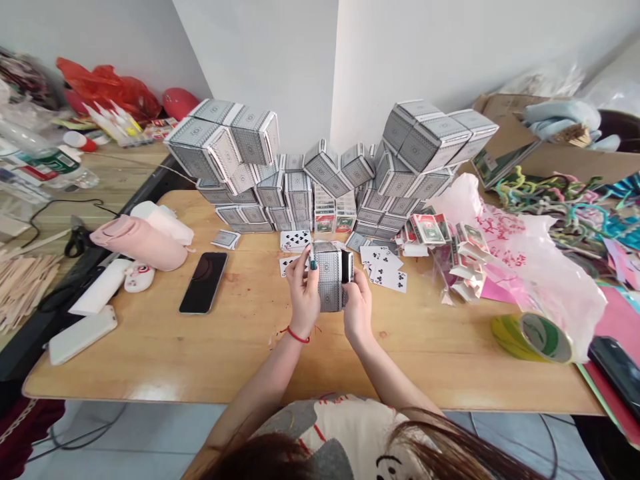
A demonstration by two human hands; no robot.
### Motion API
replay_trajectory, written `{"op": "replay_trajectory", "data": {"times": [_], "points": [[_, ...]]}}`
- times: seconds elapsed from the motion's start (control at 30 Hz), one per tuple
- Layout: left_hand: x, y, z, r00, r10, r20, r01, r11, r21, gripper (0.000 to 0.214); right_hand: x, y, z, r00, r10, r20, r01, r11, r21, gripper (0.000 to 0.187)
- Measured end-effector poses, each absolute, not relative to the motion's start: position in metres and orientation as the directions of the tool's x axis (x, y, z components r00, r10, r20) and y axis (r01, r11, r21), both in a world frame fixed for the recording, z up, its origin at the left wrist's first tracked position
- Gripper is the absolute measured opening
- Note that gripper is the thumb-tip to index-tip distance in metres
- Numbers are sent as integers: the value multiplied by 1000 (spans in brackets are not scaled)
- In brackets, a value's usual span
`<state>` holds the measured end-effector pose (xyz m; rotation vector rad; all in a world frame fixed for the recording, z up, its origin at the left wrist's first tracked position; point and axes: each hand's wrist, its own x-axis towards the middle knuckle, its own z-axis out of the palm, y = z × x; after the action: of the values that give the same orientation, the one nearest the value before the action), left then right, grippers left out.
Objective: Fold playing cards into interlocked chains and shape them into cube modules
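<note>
Between my two hands is a box folded from playing cards (329, 280), its grey patterned backs facing out and a dark gap showing at its right side. My left hand (304, 293) grips its left side, thumb on the near face. The fingers of my right hand (358, 303) close on its right edge by the gap. Loose playing cards (389, 268) lie face up just right of the box, and another card, a spade (295, 239), lies behind it. Stacked card boxes (299, 197) form a structure at the back, taller at left and right.
On the left lie a black phone (203, 283), a pink bottle (143, 241) and a white power bank (83, 335). To the right are opened card packs (469, 257), a crumpled plastic bag (555, 267) and a roll of tape (531, 337). A wall stands behind.
</note>
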<state>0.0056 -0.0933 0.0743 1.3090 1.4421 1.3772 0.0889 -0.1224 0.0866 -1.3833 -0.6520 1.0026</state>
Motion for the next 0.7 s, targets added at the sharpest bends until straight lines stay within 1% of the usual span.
{"op": "replay_trajectory", "data": {"times": [0.13, 0.37, 0.47, 0.57, 0.63, 0.7], "points": [[2, -89, 70, -210, 972, 101, 150, -70, 986, 42, 88, -124, 92, 375, 919, -123, -174, -60, -983, 42], [-2, -85, 69, -187, 979, 79, 89, -64, 994, 43, 91, -128, 90, 255, 964, -75, -129, -43, -991, 43], [-3, -86, 69, -172, 982, 76, 89, -62, 994, 42, 95, -125, 86, 274, 957, -94, -150, -54, -987, 39], [-4, -87, 68, -138, 988, 65, 102, -52, 993, 42, 98, -121, 79, 347, 929, -126, -135, -84, -987, 35], [-4, -88, 67, -116, 992, 53, 107, -41, 993, 41, 100, -118, 75, 366, 925, -98, -84, -72, -994, 37], [-4, -90, 66, -96, 994, 55, 106, -45, 993, 41, 101, -117, 72, 365, 931, -24, -16, -19, -1000, 41]]}}
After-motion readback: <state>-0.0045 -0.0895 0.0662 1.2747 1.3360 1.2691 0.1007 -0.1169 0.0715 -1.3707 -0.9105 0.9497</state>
